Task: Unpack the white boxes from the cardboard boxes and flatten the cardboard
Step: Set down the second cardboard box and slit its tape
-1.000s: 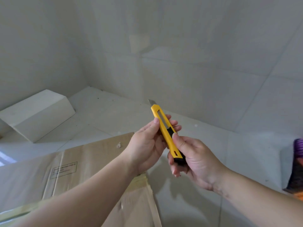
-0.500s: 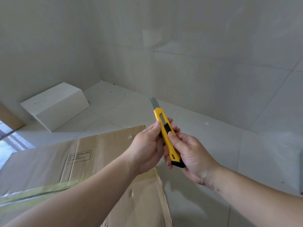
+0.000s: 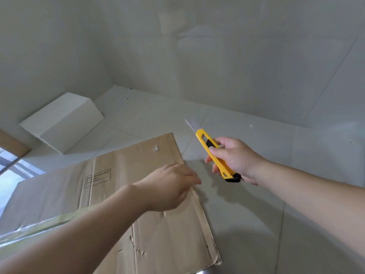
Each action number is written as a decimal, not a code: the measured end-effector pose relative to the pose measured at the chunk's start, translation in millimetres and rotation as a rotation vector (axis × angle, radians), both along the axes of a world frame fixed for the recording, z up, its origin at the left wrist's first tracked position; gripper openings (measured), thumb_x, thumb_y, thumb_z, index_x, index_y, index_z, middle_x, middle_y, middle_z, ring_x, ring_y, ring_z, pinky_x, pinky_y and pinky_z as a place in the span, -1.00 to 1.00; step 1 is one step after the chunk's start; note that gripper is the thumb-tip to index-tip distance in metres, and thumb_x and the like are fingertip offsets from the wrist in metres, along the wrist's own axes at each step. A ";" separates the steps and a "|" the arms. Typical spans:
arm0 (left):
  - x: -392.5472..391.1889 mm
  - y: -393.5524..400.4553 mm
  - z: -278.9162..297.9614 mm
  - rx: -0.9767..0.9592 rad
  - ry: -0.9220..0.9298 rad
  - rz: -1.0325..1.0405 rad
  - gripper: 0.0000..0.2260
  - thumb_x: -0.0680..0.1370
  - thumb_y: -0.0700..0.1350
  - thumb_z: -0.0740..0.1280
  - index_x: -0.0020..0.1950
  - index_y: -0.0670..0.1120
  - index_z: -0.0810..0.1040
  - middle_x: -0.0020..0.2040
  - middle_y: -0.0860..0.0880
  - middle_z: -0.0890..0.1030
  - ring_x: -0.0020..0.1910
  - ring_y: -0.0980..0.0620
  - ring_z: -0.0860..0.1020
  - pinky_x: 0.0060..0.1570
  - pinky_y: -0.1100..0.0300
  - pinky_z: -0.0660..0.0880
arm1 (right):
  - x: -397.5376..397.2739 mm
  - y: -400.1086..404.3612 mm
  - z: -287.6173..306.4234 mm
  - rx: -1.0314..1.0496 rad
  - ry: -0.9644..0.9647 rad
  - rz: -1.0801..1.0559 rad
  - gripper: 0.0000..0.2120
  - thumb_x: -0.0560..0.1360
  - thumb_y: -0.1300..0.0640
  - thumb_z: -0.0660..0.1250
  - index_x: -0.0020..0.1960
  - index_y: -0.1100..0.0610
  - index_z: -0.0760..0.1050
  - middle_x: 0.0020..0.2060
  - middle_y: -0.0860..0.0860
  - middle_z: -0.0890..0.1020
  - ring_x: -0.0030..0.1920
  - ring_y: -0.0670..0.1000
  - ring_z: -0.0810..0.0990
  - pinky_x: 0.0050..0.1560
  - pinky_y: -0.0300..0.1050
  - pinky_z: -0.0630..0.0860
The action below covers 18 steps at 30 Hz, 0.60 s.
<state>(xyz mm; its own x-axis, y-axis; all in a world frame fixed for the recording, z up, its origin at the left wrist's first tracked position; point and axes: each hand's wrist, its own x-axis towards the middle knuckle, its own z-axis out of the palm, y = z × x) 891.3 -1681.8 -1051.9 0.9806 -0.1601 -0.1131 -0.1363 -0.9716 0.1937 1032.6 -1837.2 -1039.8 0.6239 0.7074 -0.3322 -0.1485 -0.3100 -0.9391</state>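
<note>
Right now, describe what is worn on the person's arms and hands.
Nothing is worn. Both forearms are bare for their whole visible length: no sleeves show. The left hand and right hand have no gloves. No watch, bracelet or ring is visible on the wrists or on the fingers that show.

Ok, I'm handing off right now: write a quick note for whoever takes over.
Right hand grips the yellow box cutter, blade out, held in the air above the floor.
Left hand is open, fingers at the right edge of the cardboard box.
The cardboard box lies on the floor, tape across it uncut.
One white box sits out by the wall.
Left: cut the tape, unpack, flatten the cardboard.
</note>
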 end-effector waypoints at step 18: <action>3.7 -1.6 -24.3 0.115 0.001 -0.237 -0.72 0.45 -0.13 0.12 0.00 0.00 0.60 -0.08 0.04 0.57 0.00 -0.04 0.48 0.22 0.05 0.38 | -5.4 49.9 -59.4 -0.194 -0.133 0.098 -0.83 0.57 0.18 0.16 0.04 0.18 0.50 -0.17 0.11 0.65 -0.41 0.03 0.56 -0.38 -0.21 0.46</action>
<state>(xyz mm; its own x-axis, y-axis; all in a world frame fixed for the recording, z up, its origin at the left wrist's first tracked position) 895.0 -1683.4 -1076.2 0.9173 -0.3711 -0.1444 -0.3623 -0.9282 0.0845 1027.2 -1787.2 -1099.1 0.6025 0.6976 -0.3877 0.0116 -0.4934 -0.8697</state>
